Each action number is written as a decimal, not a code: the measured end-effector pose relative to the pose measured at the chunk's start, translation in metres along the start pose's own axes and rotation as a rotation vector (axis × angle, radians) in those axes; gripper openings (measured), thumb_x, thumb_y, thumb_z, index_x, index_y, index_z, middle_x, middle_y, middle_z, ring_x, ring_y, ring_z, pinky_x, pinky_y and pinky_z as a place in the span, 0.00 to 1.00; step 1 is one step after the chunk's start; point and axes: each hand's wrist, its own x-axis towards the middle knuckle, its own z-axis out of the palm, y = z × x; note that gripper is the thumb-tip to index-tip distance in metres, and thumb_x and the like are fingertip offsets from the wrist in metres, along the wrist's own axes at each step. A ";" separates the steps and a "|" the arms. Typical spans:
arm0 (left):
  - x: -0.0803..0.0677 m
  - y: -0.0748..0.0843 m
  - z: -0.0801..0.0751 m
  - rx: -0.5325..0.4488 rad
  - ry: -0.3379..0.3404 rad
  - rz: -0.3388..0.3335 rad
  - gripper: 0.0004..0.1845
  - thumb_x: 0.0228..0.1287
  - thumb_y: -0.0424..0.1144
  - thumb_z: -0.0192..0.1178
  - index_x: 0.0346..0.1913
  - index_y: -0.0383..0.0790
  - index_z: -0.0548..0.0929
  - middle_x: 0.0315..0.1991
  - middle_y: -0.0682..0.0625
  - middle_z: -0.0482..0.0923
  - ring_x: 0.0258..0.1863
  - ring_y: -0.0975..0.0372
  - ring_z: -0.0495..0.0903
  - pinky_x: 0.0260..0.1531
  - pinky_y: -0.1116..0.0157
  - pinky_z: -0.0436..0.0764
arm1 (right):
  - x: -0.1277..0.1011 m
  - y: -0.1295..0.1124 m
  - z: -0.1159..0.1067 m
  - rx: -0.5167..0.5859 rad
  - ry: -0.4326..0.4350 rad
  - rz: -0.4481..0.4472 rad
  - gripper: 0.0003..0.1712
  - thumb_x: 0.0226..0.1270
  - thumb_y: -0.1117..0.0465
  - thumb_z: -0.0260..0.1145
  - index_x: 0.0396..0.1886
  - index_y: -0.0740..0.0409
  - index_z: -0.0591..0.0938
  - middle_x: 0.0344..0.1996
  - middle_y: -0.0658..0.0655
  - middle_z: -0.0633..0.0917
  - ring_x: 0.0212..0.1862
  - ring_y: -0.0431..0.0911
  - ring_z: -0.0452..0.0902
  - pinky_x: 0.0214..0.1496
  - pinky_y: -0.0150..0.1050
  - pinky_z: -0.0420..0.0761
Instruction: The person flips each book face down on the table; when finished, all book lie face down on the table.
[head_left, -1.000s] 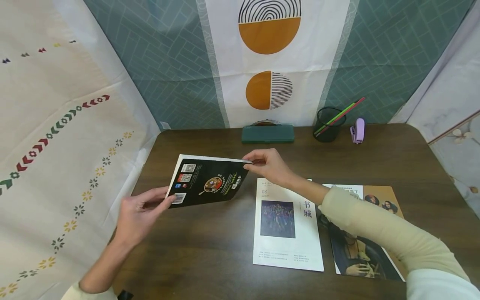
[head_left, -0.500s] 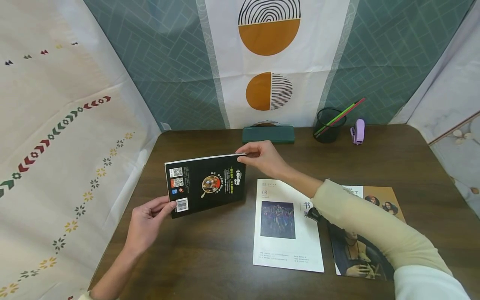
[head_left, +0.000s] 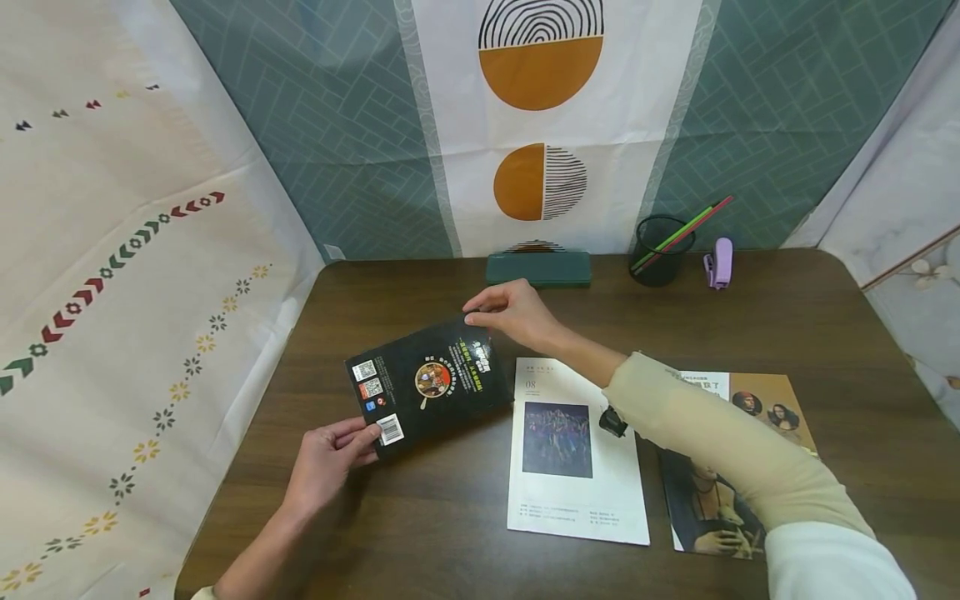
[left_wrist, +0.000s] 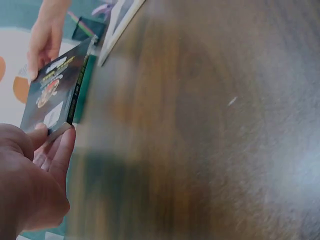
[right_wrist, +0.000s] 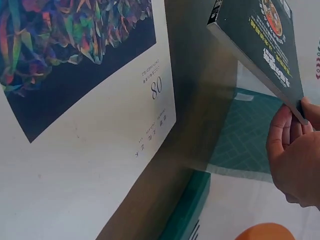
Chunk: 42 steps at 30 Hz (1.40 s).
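Observation:
A black book (head_left: 405, 400), its barcoded back cover turned up, is held above the left part of the table. My left hand (head_left: 326, 462) pinches its near left corner, thumb on top beside the barcode. At the far corner my right hand (head_left: 517, 315) pinches the edge between thumb and fingers. In the left wrist view the book (left_wrist: 55, 87) shows its spine, and the left hand's fingers lie beneath it. From the right wrist the book's page edge (right_wrist: 255, 70) is visible, with the right hand (right_wrist: 297, 155) gripping one corner.
A white booklet (head_left: 558, 508) lies just right of the black book. Farther right is a magazine with painted portraits (head_left: 712, 508), partly hidden under the right sleeve (head_left: 720, 450). Along the back stand a green box (head_left: 538, 269), a black pen cup (head_left: 656, 262) and a purple stapler (head_left: 718, 262).
The black book has turned and tilted flatter, its left end coming nearer and rightward. My left hand has moved down and right with it; the right hand has shifted slightly left.

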 end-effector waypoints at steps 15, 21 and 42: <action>-0.001 -0.015 0.019 0.472 0.068 0.172 0.08 0.61 0.40 0.80 0.35 0.41 0.91 0.26 0.59 0.89 0.25 0.68 0.87 0.29 0.69 0.82 | 0.017 0.017 0.013 -0.109 -0.014 0.078 0.11 0.68 0.64 0.78 0.48 0.63 0.93 0.44 0.57 0.93 0.36 0.49 0.86 0.48 0.57 0.87; 0.002 -0.015 0.017 0.635 0.082 0.216 0.14 0.58 0.49 0.81 0.34 0.43 0.91 0.24 0.62 0.88 0.26 0.71 0.86 0.32 0.64 0.82 | 0.022 0.023 0.020 -0.178 -0.001 0.083 0.13 0.68 0.63 0.78 0.50 0.64 0.92 0.45 0.56 0.93 0.34 0.45 0.87 0.38 0.41 0.87; 0.043 0.027 -0.019 0.873 -0.040 0.328 0.19 0.61 0.45 0.80 0.47 0.36 0.90 0.37 0.46 0.91 0.37 0.54 0.91 0.41 0.47 0.87 | 0.012 0.040 0.032 -0.346 -0.182 0.127 0.47 0.70 0.61 0.77 0.82 0.64 0.64 0.79 0.62 0.69 0.74 0.58 0.72 0.71 0.48 0.76</action>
